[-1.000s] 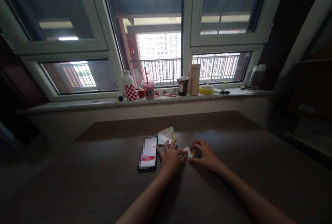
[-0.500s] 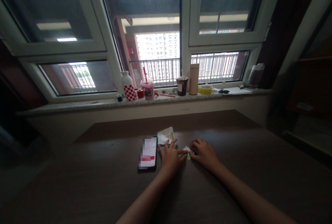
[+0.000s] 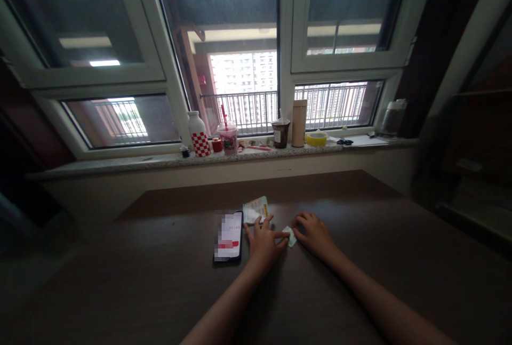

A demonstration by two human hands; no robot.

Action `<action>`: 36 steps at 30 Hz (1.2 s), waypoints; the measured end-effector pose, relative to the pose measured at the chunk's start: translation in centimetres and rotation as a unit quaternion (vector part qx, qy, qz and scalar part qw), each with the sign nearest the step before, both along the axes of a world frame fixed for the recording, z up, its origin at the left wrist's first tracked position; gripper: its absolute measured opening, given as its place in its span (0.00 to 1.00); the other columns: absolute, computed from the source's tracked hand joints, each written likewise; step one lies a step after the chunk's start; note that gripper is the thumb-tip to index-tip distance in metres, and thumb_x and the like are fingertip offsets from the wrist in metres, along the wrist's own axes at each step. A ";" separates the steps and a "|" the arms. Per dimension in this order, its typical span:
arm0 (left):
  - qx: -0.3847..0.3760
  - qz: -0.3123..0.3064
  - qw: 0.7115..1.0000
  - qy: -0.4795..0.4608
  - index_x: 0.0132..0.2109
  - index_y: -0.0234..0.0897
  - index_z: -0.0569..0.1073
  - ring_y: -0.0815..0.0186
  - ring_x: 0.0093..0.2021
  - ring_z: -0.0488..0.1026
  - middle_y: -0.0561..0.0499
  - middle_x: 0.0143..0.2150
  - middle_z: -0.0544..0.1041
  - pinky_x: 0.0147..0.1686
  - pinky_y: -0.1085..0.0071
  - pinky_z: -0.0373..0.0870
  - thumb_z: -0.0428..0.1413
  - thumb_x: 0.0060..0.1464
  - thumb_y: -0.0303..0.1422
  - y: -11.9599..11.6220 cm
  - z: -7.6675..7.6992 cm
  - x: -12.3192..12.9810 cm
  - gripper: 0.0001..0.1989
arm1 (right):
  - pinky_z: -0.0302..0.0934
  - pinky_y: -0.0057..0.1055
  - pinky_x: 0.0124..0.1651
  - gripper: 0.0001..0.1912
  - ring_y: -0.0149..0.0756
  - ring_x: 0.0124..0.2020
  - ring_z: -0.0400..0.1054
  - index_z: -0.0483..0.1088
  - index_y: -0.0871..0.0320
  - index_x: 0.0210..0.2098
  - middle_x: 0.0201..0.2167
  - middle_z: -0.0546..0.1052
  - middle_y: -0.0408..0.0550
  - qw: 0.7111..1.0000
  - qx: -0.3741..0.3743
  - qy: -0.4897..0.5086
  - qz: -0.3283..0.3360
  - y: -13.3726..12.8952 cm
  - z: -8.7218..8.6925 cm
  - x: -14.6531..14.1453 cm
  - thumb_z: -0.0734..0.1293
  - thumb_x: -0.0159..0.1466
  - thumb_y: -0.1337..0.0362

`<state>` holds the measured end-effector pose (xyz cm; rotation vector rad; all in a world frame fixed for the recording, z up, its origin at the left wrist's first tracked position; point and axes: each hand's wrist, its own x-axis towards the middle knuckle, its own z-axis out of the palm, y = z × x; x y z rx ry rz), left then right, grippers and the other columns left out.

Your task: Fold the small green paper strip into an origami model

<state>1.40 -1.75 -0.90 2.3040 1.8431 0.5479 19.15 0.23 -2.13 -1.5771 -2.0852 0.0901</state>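
Note:
A small pale paper piece [image 3: 291, 237] lies on the brown table between my hands. My left hand [image 3: 264, 238] rests with its fingers spread, its index finger and thumb touching the left edge of the paper. The other fingertips of that hand reach the near edge of a printed packet or card [image 3: 257, 209]. At the paper's right edge is my right hand [image 3: 314, 234], its fingers curled and close together; whether they grip the paper is too small to tell. A phone [image 3: 229, 237] with a lit screen lies left of my left hand.
Beyond the table [image 3: 160, 281], a stone windowsill [image 3: 160, 162] holds a checkered bottle [image 3: 199, 134], a pink cup [image 3: 228, 138], a dark cup [image 3: 281, 133], a tan flask [image 3: 298, 123], yellow tape [image 3: 316, 139] and scissors [image 3: 344, 142].
The paper between my hands now shows flatter and more fully. My right hand's fingers have shifted very slightly up. My left hand stays nearly in place.

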 end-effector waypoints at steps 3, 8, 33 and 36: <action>0.002 0.000 1.000 0.003 0.44 0.66 0.75 0.48 0.67 0.47 0.57 0.65 0.60 0.60 0.35 0.30 0.57 0.51 0.46 0.0 -0.1 0.0 0.11 | 0.55 0.35 0.48 0.05 0.39 0.46 0.63 0.71 0.53 0.35 0.41 0.72 0.47 1.000 0.001 0.009 -0.004 0.1 -0.3 0.0 0.63 0.61 0.62; 0.005 0.007 1.000 0.005 0.44 0.66 0.75 0.49 0.67 0.47 0.58 0.65 0.60 0.60 0.35 0.30 0.57 0.51 0.47 -0.1 -0.1 0.0 0.11 | 0.55 0.36 0.49 0.07 0.40 0.47 0.63 0.71 0.52 0.36 0.43 0.72 0.47 1.000 -0.011 0.029 0.002 0.4 -1.0 0.3 0.62 0.63 0.61; 0.002 0.009 1.000 -0.005 0.45 0.64 0.76 0.48 0.67 0.47 0.56 0.65 0.61 0.60 0.35 0.29 0.55 0.52 0.48 -0.3 -0.1 0.0 0.12 | 0.54 0.38 0.55 0.16 0.42 0.52 0.60 0.69 0.52 0.40 0.47 0.69 0.47 0.997 -0.039 0.048 0.052 -0.8 -0.3 0.5 0.69 0.53 0.57; 0.002 0.009 1.000 -0.011 0.44 0.64 0.76 0.48 0.67 0.47 0.55 0.65 0.61 0.60 0.35 0.29 0.56 0.52 0.48 -0.3 -0.1 0.0 0.12 | 0.53 0.38 0.57 0.18 0.43 0.53 0.59 0.68 0.52 0.42 0.49 0.68 0.48 0.996 -0.048 0.047 0.062 -1.0 -0.3 0.6 0.70 0.52 0.58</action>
